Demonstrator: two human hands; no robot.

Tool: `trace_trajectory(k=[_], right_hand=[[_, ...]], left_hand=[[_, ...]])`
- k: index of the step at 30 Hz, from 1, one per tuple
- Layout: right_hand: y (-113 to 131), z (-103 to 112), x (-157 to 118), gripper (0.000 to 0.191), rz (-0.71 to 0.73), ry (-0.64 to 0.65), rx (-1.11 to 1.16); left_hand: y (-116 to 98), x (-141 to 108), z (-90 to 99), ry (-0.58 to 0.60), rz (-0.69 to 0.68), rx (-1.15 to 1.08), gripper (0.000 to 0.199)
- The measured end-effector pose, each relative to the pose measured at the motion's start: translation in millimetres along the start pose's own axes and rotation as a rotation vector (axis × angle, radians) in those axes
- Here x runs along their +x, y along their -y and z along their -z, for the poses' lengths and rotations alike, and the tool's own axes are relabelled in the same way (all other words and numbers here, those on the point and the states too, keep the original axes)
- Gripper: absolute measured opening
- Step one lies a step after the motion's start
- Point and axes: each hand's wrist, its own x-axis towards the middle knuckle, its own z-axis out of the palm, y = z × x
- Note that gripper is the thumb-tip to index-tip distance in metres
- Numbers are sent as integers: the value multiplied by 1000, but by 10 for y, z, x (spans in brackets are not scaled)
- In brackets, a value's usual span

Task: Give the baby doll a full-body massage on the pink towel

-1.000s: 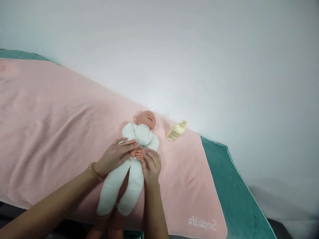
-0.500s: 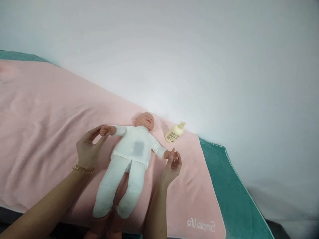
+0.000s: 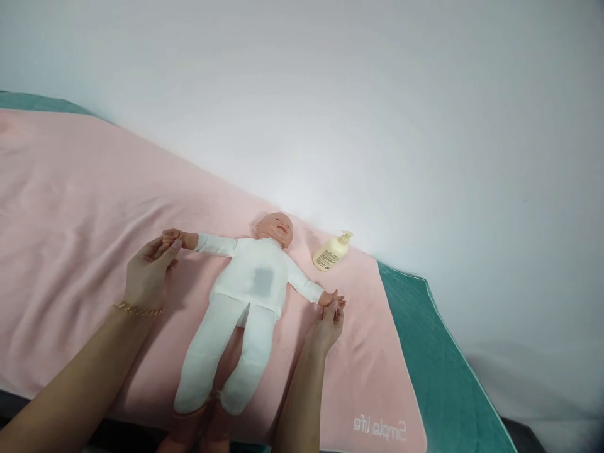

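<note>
A baby doll (image 3: 250,270) in a white cloth body lies on its back on a pink blanket (image 3: 108,189), head toward the wall. Both its arms are stretched out sideways. My left hand (image 3: 148,267), with a gold bracelet at the wrist, grips the doll's hand (image 3: 172,238) on the left between thumb and fingers. On the other side, my right hand (image 3: 326,327) pinches the doll's other hand (image 3: 334,299) from below. A dark grey square patch (image 3: 263,282) shows on the doll's belly.
Beyond the doll's right-hand arm, a pale yellow pump bottle (image 3: 331,251) leans or lies on the blanket near the wall (image 3: 330,113). A green quilted cover (image 3: 438,358) sticks out from under the blanket at the right.
My left hand has drawn the doll's arm outward to the left, so it is straighter. My right hand and the doll's other hand have shifted slightly outward and down.
</note>
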Motion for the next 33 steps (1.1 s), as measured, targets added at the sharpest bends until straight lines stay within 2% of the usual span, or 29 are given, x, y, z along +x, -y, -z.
trace_trajectory(k=[3,5,9,11,13,15,18,20,26,33], right_hand=[[29,-8,-26,50,30,3,-50],[68,-28,-61,49,63,6,-96],[154,-122,-188,45,127,-14,-150],[159,-183,-276,42,193,36,-138],[124,-236,-363,36,305,147,-114],[59,-267,-434,30,456,275,-115],[-43,-273,-487,30,712,471,-215],[-83,-271,-498,31,849,565,-309],[-36,-337,-542,28,1069,672,-410],[6,-384,-567,24,1110,709,-450]], left_hand=[[-123,-29,-39,-125,208,-41,50],[-227,-60,-79,-117,206,-8,45],[-415,-187,-203,-56,59,8,41],[-485,-293,-281,-17,5,65,41],[-520,-407,-352,61,-83,170,37],[-509,-503,-405,209,-224,248,31],[-440,-571,-451,447,-440,240,26],[-393,-571,-472,530,-521,236,25],[-349,-552,-537,647,-628,328,30],[-368,-573,-566,649,-656,336,34]])
